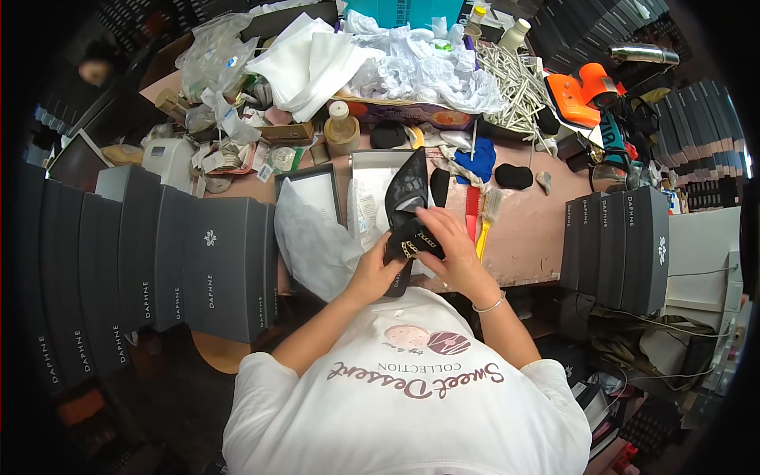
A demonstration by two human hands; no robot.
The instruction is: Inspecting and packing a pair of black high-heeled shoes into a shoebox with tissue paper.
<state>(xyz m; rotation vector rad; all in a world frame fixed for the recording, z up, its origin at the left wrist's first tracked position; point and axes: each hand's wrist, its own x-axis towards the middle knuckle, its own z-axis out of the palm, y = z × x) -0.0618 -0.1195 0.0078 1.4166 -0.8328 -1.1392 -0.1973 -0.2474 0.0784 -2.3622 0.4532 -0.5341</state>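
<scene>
A black pointed shoe (406, 184) with a mesh toe and a gold chain on its strap is held up in front of my chest, toe pointing away from me. My left hand (375, 271) is closed around its heel end from the left. From the right, my right hand (457, 251) has its fingers bent over the strap and chain, touching the shoe; its fingertips are partly hidden. Just beyond the shoe lies an open shoebox (365, 161) with a white inside. Left of it is a dark grey box part (339, 192), with white tissue paper (307, 235) spread in front.
Grey shoeboxes stand at the left (226, 245) and right (645, 245). On the pink table (518, 245) lie a red brush (473, 207), a yellow-handled brush (487, 218) and black pads (514, 176). Farther back are a bottle (342, 131), crumpled paper (427, 67), white sticks (514, 87) and an orange tape dispenser (574, 99).
</scene>
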